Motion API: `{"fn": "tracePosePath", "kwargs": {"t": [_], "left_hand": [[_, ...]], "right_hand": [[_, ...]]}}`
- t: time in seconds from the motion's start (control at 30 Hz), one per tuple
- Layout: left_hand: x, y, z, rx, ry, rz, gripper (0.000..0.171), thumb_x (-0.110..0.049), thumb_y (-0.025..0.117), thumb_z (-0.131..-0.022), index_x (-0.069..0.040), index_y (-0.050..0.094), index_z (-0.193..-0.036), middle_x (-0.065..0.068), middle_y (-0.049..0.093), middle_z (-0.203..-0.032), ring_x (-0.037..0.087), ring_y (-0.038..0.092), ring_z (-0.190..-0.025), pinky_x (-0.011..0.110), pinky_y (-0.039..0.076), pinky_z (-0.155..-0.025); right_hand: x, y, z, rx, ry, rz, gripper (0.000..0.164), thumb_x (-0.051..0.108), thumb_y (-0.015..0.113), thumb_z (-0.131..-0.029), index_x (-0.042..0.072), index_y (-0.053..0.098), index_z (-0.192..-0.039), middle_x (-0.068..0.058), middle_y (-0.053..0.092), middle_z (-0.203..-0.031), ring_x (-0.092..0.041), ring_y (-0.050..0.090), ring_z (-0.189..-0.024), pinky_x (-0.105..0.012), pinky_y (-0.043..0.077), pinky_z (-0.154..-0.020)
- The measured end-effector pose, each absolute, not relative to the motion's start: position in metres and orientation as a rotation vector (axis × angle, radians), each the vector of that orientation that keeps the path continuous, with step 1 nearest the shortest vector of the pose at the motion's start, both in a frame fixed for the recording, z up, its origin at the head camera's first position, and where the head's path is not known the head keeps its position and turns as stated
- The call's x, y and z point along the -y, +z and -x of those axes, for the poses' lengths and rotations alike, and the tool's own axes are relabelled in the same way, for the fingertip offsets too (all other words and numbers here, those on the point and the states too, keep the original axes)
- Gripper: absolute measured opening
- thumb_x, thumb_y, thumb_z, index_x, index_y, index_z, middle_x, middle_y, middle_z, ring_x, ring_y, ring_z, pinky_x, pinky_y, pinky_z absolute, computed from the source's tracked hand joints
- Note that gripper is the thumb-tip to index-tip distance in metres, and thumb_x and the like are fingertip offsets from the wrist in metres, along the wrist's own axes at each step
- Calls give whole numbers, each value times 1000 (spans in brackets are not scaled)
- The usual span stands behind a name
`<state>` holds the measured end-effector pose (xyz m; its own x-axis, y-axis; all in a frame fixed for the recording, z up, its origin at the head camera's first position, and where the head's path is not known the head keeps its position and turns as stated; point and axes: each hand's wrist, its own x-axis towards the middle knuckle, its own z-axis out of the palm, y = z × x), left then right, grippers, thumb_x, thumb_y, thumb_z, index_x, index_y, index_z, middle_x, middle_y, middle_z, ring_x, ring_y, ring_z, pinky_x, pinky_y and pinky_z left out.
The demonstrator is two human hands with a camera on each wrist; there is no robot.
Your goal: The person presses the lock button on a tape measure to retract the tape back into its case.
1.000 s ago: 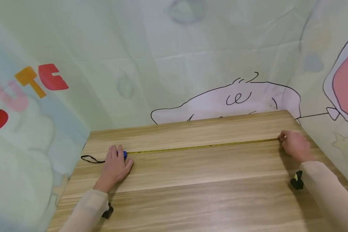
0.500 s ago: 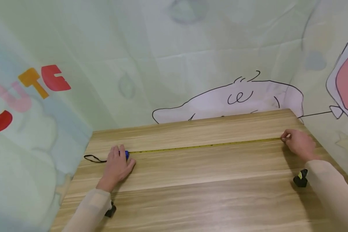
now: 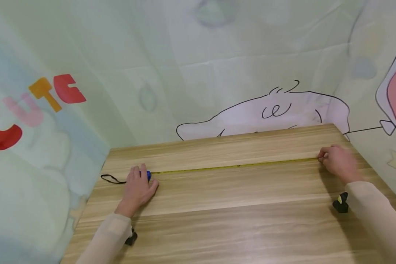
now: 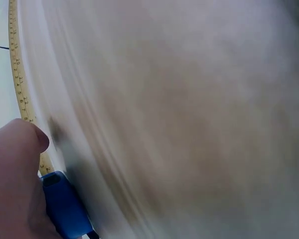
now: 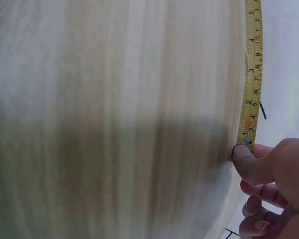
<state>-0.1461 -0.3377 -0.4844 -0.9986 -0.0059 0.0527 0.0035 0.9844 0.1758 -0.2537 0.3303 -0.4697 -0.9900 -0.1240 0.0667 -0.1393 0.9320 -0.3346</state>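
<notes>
- Tape measure (image 3: 238, 166): stretched across a broad, streaky wood-grain tabletop (image 3: 234, 192).
- Left hand (image 3: 138, 190): fingers draped over the blue case (image 4: 67, 206), thumb apart; its wrist view bares rounded corners.
- Right hand (image 3: 341, 163): thumb and finger pinch the tip of the yellow blade (image 5: 254, 74).
- Cord loop (image 3: 101, 177): thin, black, whole only in the head view.
- Rivet (image 5: 246, 142): metal; I spot it only from the right wrist.

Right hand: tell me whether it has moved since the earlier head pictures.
Yes, slightly left, toward the blue tape case: in the head view, the right hand has its fingertips farther left of the tabletop's far right corner than before.
</notes>
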Motion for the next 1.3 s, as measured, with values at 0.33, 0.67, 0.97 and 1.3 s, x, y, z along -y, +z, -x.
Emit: {"fn": "tracePosePath", "kwargs": {"t": [0.33, 0.67, 0.97, 1.3], "left_hand": [[329, -486, 147, 3049, -300, 21, 84, -40, 46, -105, 21, 20, -156, 53, 27, -153, 66, 28, -146, 68, 25, -123], [320, -475, 146, 3127, -213, -54, 99, -55, 51, -107, 21, 14, -159, 52, 23, -157, 63, 26, -150, 64, 24, -126], [319, -478, 147, 3123, -255, -39, 101, -56, 54, -106, 19, 13, -160, 51, 23, -158, 63, 25, -150, 65, 22, -126], [322, -477, 146, 3138, -237, -59, 102, -57, 54, -106, 18, 12, -161, 48, 22, -160, 61, 24, -151, 64, 22, -127]], "right_hand": [[-322, -468, 258, 3056, 595, -158, 7, 5, 71, -95, 3, 77, -92, -21, 72, -90, -32, 60, -75, -37, 42, -55], [-320, -470, 255, 3014, 631, -158, 16, 9, 71, -99, 0, 80, -108, -34, 70, -118, -36, 59, -80, -34, 38, -56], [-328, -477, 251, 2967, 752, -111, 17, 12, 74, -99, -3, 80, -103, -32, 73, -110, -31, 61, -82, -34, 40, -66], [-331, -477, 253, 2899, 669, -276, 7, 5, 80, -91, 5, 79, -84, -13, 77, -82, -25, 57, -70, -37, 39, -61]]}}
